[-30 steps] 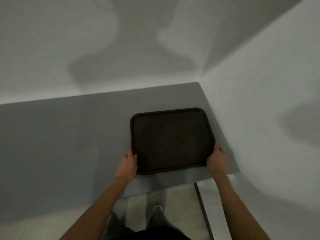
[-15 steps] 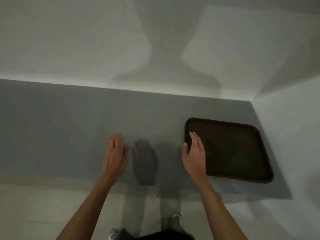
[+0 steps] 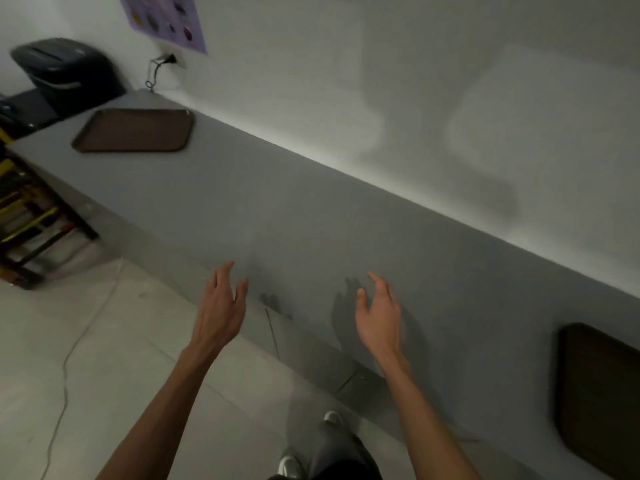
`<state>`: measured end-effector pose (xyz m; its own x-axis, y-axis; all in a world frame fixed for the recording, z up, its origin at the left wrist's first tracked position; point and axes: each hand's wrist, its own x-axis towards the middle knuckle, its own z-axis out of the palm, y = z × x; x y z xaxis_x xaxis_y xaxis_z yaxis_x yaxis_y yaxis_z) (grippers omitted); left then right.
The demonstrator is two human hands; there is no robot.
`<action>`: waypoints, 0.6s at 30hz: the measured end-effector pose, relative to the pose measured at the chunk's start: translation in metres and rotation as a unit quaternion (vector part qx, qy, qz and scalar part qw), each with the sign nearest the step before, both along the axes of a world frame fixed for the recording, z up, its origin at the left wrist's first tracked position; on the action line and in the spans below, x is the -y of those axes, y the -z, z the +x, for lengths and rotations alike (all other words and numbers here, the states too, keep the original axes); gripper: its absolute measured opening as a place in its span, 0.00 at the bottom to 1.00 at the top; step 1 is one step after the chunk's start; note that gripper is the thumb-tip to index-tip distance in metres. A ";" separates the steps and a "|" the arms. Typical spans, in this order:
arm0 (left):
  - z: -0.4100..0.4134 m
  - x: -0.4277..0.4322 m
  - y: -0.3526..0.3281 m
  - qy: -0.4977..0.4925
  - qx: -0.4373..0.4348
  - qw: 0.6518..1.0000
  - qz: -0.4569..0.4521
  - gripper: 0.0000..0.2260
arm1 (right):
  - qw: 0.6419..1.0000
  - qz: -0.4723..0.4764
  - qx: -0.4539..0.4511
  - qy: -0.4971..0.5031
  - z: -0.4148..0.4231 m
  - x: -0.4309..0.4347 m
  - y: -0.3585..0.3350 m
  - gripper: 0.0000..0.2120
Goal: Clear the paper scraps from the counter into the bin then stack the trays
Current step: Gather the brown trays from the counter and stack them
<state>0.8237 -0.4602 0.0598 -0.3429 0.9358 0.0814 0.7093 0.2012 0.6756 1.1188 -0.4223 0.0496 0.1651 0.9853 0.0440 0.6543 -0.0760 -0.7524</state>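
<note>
A dark brown tray [image 3: 602,396] lies on the grey counter [image 3: 311,216] at the far right, partly cut off by the frame edge. A second brown tray [image 3: 133,135] lies at the counter's far left end. My left hand [image 3: 221,306] and my right hand [image 3: 379,313] hover over the counter's front edge, both empty with relaxed fingers. Both hands are well away from either tray. A black bin [image 3: 65,72] stands past the counter's left end. No paper scraps show on the counter.
A purple poster [image 3: 162,19] and a wall socket with a plug [image 3: 169,60] are on the white wall. A dark rack with yellow bars [image 3: 27,223] stands at left on the pale floor, where a thin cable [image 3: 72,344] runs. My shoes [image 3: 311,441] are below.
Both hands let go of the right tray, which stays on the counter. The view swung left, so that tray slid to the right edge and the far tray and bin came into sight.
</note>
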 end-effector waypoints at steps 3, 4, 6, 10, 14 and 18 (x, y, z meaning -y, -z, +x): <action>-0.059 -0.012 -0.001 -0.045 0.010 0.999 -0.002 0.23 | 0.999 0.001 0.004 -0.038 -0.061 -0.034 0.001 0.20; -0.078 -0.018 -0.001 -0.055 0.009 0.998 0.000 0.22 | 0.999 0.001 0.007 -0.050 -0.081 -0.047 0.002 0.20; -0.117 -0.032 0.001 -0.072 0.004 0.997 -0.002 0.21 | 0.998 0.000 0.009 -0.069 -0.121 -0.072 0.005 0.20; -0.198 -0.074 0.012 -0.089 -0.012 0.996 -0.008 0.19 | 0.995 0.009 0.004 -0.102 -0.204 -0.132 0.018 0.18; -0.274 -0.127 0.024 -0.093 -0.030 0.995 -0.025 0.16 | 0.993 -0.013 0.000 -0.117 -0.282 -0.194 0.037 0.16; -0.349 -0.181 0.020 -0.077 -0.057 0.995 -0.037 0.13 | 0.990 -0.025 0.002 -0.141 -0.358 -0.250 0.045 0.14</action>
